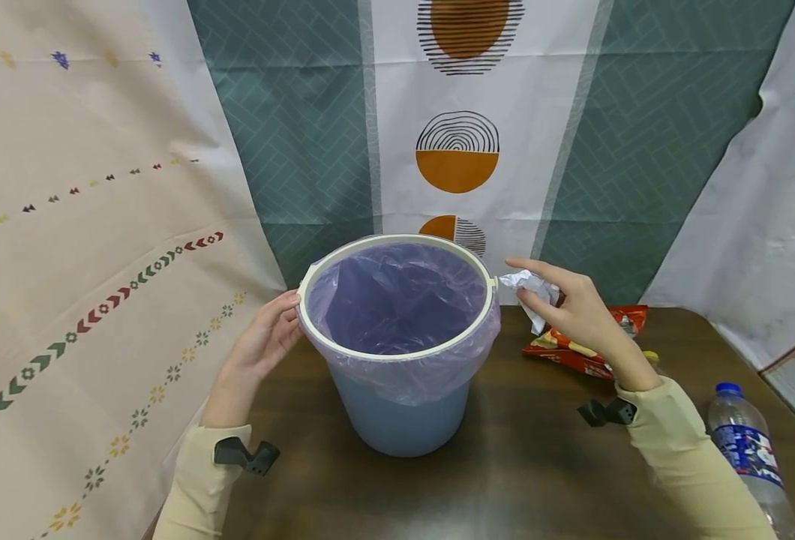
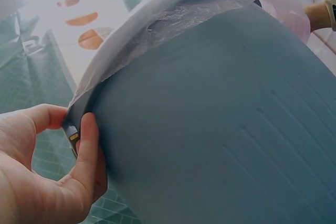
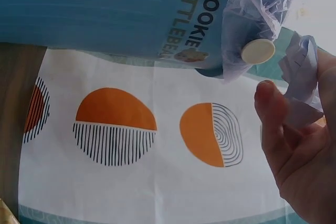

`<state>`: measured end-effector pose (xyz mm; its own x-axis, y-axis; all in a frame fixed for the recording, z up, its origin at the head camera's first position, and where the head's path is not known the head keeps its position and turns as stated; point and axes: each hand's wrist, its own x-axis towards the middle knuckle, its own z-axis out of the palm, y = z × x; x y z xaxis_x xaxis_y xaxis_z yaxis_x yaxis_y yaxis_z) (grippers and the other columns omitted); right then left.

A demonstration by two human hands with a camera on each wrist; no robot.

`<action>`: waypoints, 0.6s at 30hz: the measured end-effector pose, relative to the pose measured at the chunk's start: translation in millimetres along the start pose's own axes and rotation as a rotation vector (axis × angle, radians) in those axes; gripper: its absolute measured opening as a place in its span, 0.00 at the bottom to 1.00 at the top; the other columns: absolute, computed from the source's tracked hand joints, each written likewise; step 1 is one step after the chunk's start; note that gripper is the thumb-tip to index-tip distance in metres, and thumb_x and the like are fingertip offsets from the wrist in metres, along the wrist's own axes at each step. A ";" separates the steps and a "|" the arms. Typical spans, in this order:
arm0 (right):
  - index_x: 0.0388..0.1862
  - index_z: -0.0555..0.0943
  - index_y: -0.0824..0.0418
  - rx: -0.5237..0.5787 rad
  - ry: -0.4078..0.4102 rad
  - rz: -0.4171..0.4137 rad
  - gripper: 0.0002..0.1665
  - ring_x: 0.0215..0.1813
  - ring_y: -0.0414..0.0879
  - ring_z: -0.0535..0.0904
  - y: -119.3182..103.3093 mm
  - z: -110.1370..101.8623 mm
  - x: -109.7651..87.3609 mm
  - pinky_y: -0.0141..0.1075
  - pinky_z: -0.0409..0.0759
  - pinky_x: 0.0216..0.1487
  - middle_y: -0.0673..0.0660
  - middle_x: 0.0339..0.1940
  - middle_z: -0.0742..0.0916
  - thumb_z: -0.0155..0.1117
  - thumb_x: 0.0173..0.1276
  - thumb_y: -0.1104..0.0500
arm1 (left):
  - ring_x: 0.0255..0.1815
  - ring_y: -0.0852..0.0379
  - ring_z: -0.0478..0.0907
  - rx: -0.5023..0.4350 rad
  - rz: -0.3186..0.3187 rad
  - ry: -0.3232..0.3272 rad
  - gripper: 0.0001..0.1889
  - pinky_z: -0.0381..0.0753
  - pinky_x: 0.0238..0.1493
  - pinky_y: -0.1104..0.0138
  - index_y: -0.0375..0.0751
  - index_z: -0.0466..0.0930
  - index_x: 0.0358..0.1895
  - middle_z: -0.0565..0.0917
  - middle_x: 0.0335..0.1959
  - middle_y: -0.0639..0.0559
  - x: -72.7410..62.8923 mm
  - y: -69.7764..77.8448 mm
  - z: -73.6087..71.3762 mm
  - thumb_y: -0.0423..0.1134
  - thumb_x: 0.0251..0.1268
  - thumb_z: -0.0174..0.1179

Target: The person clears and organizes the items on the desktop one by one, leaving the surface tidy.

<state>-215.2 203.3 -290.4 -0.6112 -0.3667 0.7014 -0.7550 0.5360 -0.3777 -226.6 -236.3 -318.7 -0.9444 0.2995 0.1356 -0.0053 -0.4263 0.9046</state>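
A blue trash can (image 1: 404, 420) stands on the table, lined with a thin pinkish plastic bag (image 1: 431, 375) folded over its pale rim (image 1: 397, 355). My left hand (image 1: 265, 337) pinches the rim at its left side; in the left wrist view, thumb and fingers of that hand (image 2: 58, 171) close on the edge beside the bag. To the right of the can, my right hand (image 1: 573, 307) holds a crumpled white paper (image 1: 538, 289) between thumb and fingers. In the right wrist view the paper (image 3: 302, 72) is close beside the can's round side knob (image 3: 258, 51).
Behind my right hand lie red snack packets (image 1: 573, 356) on the brown table (image 1: 539, 465). A plastic bottle (image 1: 748, 450) with a blue cap lies at the right. Patterned curtains (image 1: 303, 112) hang behind and to the left.
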 end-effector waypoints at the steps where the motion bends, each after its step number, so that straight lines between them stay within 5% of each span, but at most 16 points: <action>1: 0.61 0.77 0.61 0.002 0.000 0.001 0.30 0.16 0.28 0.54 4.5 1.7 0.0 0.27 0.62 0.13 0.62 0.55 0.84 0.67 0.59 0.73 | 0.35 0.65 0.82 0.001 0.001 0.000 0.12 0.84 0.38 0.77 0.42 0.79 0.45 0.84 0.35 0.55 -0.5 -0.1 -0.1 0.35 0.76 0.43; 3: 0.63 0.77 0.58 0.006 0.002 0.001 0.32 0.16 0.28 0.54 13.3 5.4 0.2 0.27 0.62 0.13 0.60 0.55 0.84 0.68 0.58 0.72 | 0.35 0.65 0.82 0.004 0.000 0.000 0.12 0.84 0.38 0.77 0.42 0.78 0.46 0.84 0.35 0.55 -1.5 -0.3 0.0 0.35 0.76 0.43; 10: 0.61 0.78 0.55 -0.016 0.040 -0.055 0.32 0.16 0.31 0.57 10.2 10.7 12.9 0.25 0.62 0.16 0.50 0.27 0.80 0.71 0.56 0.69 | 0.34 0.65 0.81 -0.006 0.006 0.012 0.10 0.83 0.37 0.78 0.42 0.78 0.45 0.83 0.34 0.55 -2.4 -0.9 -0.5 0.35 0.75 0.45; 18: 0.57 0.79 0.57 0.024 0.111 -0.050 0.30 0.23 0.35 0.71 -6.1 13.6 27.5 0.21 0.71 0.22 0.56 0.39 0.88 0.74 0.53 0.70 | 0.35 0.65 0.82 0.004 0.010 0.023 0.12 0.84 0.38 0.77 0.43 0.78 0.45 0.84 0.34 0.55 -1.3 -0.7 1.3 0.35 0.76 0.43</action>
<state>-230.6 179.7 -277.0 -0.5439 -0.3051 0.7817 -0.7899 0.5004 -0.3543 -224.9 -235.3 -318.9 -0.9516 0.2758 0.1355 0.0054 -0.4259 0.9048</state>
